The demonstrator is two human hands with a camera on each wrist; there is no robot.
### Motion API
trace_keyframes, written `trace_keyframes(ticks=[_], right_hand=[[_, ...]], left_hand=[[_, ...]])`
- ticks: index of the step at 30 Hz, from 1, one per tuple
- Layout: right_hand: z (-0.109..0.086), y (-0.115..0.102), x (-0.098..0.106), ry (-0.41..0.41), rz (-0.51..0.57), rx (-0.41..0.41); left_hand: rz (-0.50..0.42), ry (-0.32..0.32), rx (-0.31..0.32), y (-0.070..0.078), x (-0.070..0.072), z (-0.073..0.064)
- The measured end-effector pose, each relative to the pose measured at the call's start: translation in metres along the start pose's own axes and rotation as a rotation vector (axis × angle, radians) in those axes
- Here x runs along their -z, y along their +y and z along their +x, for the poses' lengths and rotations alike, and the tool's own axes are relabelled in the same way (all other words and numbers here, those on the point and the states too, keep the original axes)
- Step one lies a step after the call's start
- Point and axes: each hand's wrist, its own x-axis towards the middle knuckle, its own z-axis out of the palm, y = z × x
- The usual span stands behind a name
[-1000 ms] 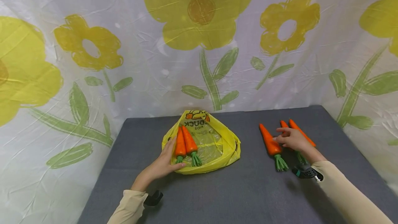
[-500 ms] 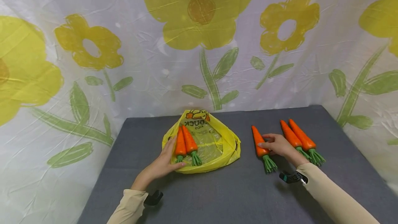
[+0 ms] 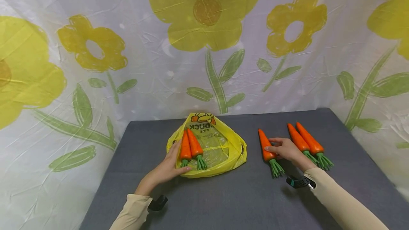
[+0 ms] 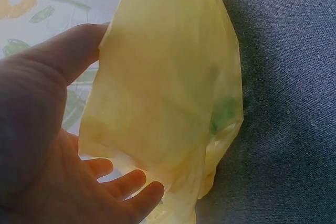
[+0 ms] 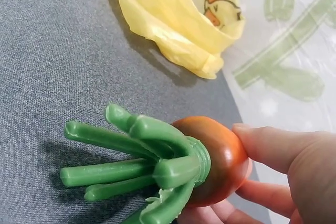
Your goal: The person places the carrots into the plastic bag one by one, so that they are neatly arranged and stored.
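At the right of centre in the head view, my right hand (image 3: 285, 149) pinches an orange toy carrot (image 3: 263, 140) between thumb and fingers near its thick end. Its green stalks (image 5: 173, 171) fan out toward the right wrist camera. A yellow plastic bag (image 3: 239, 150) with a duck print lies with its mouth open. Two more carrots (image 3: 194, 144) lie inside at its left, side by side. My left hand (image 3: 162, 170) is spread along the bag's left rim, thumb and forefinger tips tucked behind the plastic (image 4: 157, 66) in the left wrist view.
Another two carrots (image 3: 309, 138) lie side by side on the dark grey table (image 3: 230, 201), right of my right hand. A white curtain with yellow flowers (image 3: 147, 91) hangs along the table's back edge.
My right hand has moved left and closed on the nearest carrot, which has slid slightly left, toward the bag. Both right-hand carrots now show fully. My left hand and the bag stay put.
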Motion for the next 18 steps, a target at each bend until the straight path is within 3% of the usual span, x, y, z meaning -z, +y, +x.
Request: trace_keyframes(ticks=[7,18], right_hand=[[-0.0022,-0.0018,0.0,0.016,-0.013,-0.018],[-0.0069,0.0001,0.0022,0.019,-0.056,0.019]], left_hand=[[0.007,0.007,-0.003,0.0002,0.0,-0.0002],[0.004,0.005,-0.005,0.0008,0.0011,-0.0006]])
